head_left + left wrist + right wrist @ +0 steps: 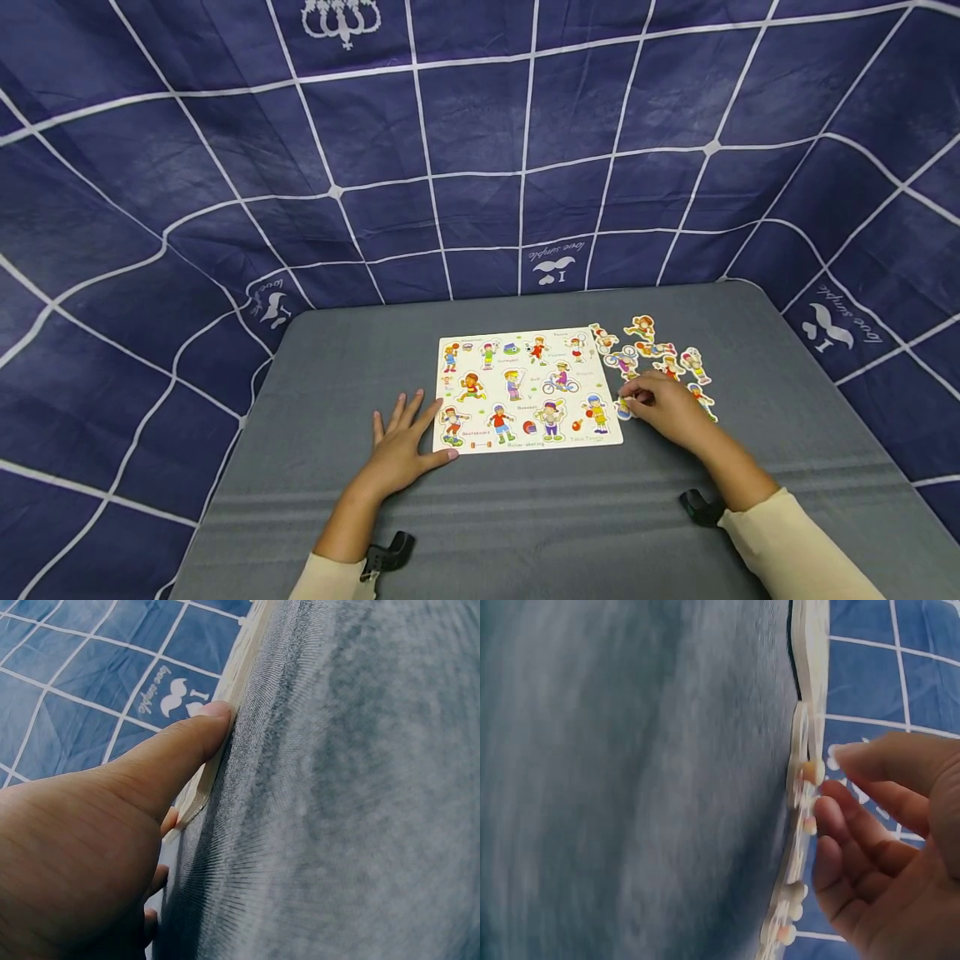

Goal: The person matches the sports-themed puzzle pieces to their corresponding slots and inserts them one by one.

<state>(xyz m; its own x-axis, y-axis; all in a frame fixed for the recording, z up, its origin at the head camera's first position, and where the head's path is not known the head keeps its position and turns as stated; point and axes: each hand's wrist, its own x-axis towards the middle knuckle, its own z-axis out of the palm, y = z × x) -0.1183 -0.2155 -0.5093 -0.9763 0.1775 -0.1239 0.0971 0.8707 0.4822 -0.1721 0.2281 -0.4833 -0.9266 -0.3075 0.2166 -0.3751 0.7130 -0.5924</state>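
A wooden peg puzzle board (491,392) printed with children playing sports lies flat on the grey table. My left hand (401,454) is spread at its lower left corner, the thumb tip (214,711) pressing the board's near edge. Beside the board's right edge, my right hand (663,408) is over a loose puzzle piece (623,410), which it partly hides. In the right wrist view, thumb and forefinger are apart, their tips right at the small knob (812,772) of a piece lying on the table. The other fingers of that hand are bent.
Several more loose knobbed pieces, such as a runner piece (642,327) and a cyclist piece (622,360), lie in a cluster right of the board. Blue cloth walls (480,208) with white lines surround the grey table (525,517) at the back and sides.
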